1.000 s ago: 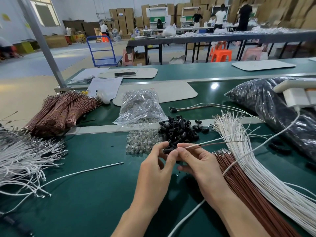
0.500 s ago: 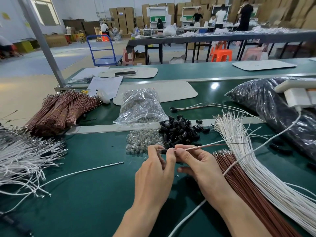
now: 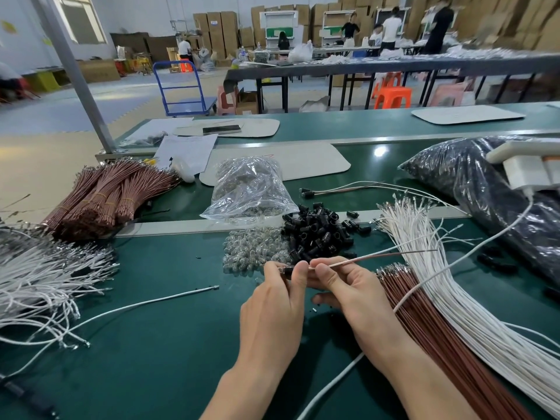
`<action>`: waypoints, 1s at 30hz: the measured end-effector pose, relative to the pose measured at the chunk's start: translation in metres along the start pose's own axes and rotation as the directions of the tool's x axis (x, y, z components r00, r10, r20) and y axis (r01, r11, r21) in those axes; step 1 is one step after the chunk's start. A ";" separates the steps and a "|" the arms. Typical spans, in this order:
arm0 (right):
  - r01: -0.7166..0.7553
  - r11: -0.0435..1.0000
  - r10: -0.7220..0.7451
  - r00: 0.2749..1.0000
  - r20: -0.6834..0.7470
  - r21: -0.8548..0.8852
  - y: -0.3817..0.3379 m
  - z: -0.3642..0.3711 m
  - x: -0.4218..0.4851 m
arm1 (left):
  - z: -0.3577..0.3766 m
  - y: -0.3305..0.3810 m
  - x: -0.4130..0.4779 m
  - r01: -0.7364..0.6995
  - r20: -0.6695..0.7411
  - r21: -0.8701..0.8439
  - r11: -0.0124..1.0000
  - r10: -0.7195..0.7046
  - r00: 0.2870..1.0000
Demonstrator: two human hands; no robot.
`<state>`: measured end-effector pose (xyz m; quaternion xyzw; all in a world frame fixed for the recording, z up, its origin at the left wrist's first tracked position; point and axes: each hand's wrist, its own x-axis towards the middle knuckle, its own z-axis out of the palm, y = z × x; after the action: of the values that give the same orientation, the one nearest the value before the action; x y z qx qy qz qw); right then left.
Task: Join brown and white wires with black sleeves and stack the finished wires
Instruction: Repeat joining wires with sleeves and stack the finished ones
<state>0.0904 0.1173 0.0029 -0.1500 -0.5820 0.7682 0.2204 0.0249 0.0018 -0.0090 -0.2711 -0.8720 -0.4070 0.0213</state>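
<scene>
Green bench carries a clear bag of bulbs beside loose black sleeves.

green worktable, cardboard boxes, blue trolley

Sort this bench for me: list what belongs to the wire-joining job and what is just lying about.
Job: left hand pinching a sleeve; right hand pinching the held wires; sleeve pile; white wires; brown wires; finished wires.
Lying about: paper; charger; trolley; stool.
</scene>
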 end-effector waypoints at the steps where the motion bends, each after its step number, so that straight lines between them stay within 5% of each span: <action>1: 0.003 1.000 -0.003 1.000 0.000 0.003 0.001 0.000 0.000 | 0.000 0.000 0.000 -0.003 0.013 0.012 1.000 0.003 1.000; 13: 0.000 0.999 -0.003 0.997 0.073 0.039 0.010 -0.005 0.003 | 0.003 0.000 0.001 -0.024 0.060 0.120 0.992 0.017 0.998; 23: -0.021 0.993 0.020 1.000 0.007 0.115 0.006 -0.001 0.003 | 0.001 -0.003 0.003 -0.022 -0.019 0.012 1.000 0.022 1.000; 30: -0.025 0.992 0.025 1.000 0.000 0.126 0.009 -0.002 0.004 | 0.004 0.001 0.004 -0.018 -0.010 0.191 0.981 0.020 1.000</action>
<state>0.0870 0.1190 -0.0062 -0.1437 -0.5302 0.8060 0.2204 0.0230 0.0071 -0.0105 -0.2736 -0.9043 -0.3227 0.0562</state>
